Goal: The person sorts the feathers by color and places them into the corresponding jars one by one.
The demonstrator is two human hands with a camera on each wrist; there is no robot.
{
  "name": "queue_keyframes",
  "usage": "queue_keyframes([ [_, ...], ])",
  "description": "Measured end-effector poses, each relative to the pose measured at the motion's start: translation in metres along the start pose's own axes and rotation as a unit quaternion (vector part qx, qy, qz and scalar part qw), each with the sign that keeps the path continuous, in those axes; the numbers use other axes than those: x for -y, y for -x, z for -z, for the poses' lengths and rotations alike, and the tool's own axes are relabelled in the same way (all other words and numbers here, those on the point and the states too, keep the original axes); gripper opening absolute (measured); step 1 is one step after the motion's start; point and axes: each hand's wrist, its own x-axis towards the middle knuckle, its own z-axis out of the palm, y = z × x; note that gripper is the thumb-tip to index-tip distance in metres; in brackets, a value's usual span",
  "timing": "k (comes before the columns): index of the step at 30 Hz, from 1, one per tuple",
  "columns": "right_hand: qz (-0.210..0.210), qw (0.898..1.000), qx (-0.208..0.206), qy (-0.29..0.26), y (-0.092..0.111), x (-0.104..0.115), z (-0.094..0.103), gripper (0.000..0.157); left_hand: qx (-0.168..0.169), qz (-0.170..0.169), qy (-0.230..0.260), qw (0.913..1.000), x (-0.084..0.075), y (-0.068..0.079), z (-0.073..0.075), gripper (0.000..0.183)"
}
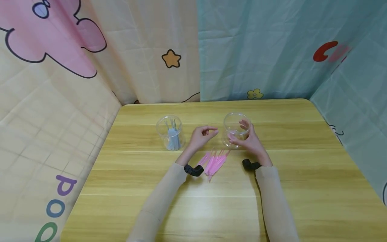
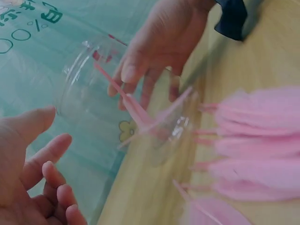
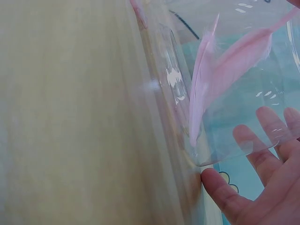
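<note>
On the right stands a clear cup (image 1: 227, 129), and my right hand (image 1: 253, 143) holds it from its right side, thumb in front and fingers behind. Inside, two pink feathers (image 3: 201, 89) lean apart in the right wrist view. My left hand (image 1: 201, 137) hovers just left of this cup with nothing in its fingers. In the left wrist view its thumb and forefinger are apart and the other fingers bend loosely. Several pink feathers (image 1: 216, 163) lie on the table below and between the hands, quills toward the cup.
A second clear cup (image 1: 161, 129) to the left contains several pale blue feathers (image 1: 173, 139), quills upward. Both cups stand on a wooden table (image 1: 217, 211). Printed curtains (image 1: 260, 50) hang behind the table and along both sides.
</note>
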Motion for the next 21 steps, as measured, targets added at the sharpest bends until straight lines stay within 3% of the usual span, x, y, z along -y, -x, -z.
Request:
queue_keyframes([
  [5, 0.007, 1.000, 0.001, 0.000, -0.001, 0.001, 0.001, 0.098, 0.029, 0.031, -0.043, 0.9982, 0.012, 0.011, 0.006, 0.030],
  [10, 0.005, 1.000, 0.004, 0.005, 0.000, 0.002, 0.001, 0.097, 0.054, 0.056, -0.112, 0.9907, 0.022, 0.021, 0.008, 0.025],
  [21, 0.000, 1.000, 0.012, -0.004, 0.000, 0.000, 0.001, 0.099, 0.068, 0.088, -0.268, 0.9570, 0.022, 0.026, 0.001, 0.030],
])
